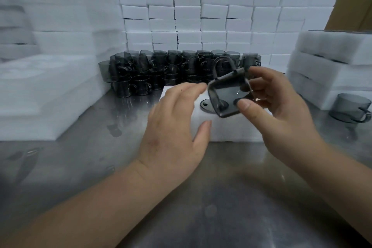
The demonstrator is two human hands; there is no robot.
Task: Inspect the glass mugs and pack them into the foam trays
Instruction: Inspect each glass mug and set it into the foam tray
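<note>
Basically just grey, white and brown on that bench

The mug (227, 90) was a see-through smoky grey, same tint as the heap of mugs (171, 70) and the lone mug (350, 106) off to the side. The foam tray (231, 131) and the stacked foam blocks (201, 12) were plain white. The table (221, 187) was dull silver-grey steel with smudgy dark reflections, and the cardboard boxes (354, 6) were brown with black print.

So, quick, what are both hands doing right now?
Left hand: open, holding nothing.
Right hand: holding a mug.
</note>
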